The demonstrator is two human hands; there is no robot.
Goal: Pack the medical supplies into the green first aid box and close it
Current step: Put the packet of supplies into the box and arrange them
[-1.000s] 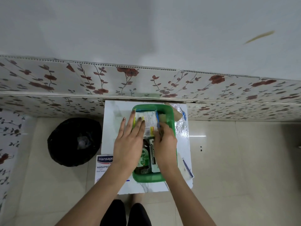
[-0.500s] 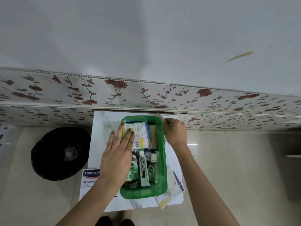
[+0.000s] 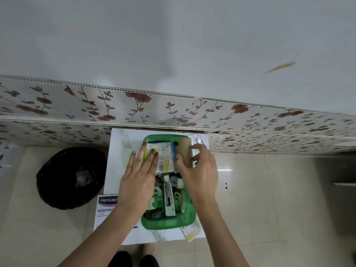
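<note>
The open green first aid box (image 3: 165, 221) stands on a small white table (image 3: 119, 151). Inside lie a brown antiseptic bottle (image 3: 155, 201), a white ointment tube (image 3: 169, 197), a small clear bottle (image 3: 180, 197) and, at the far end, a white printed packet (image 3: 165, 157). My left hand (image 3: 138, 180) lies flat with its fingers on that packet. My right hand (image 3: 198, 170) grips a tan roll of bandage (image 3: 184, 151) at the box's far right corner, thumb and fingers on either side of it.
A silver foil strip (image 3: 196, 140) lies behind the box at the right. A white plaster box (image 3: 105, 209) overhangs the table's near left edge, and a small paper packet (image 3: 189, 233) sits by the near right corner. A black-lined bin (image 3: 71, 178) stands on the floor at left.
My right hand reached past the box's far right corner, then came back over the box holding the tan roll. My left hand stayed pressed on the packet.
</note>
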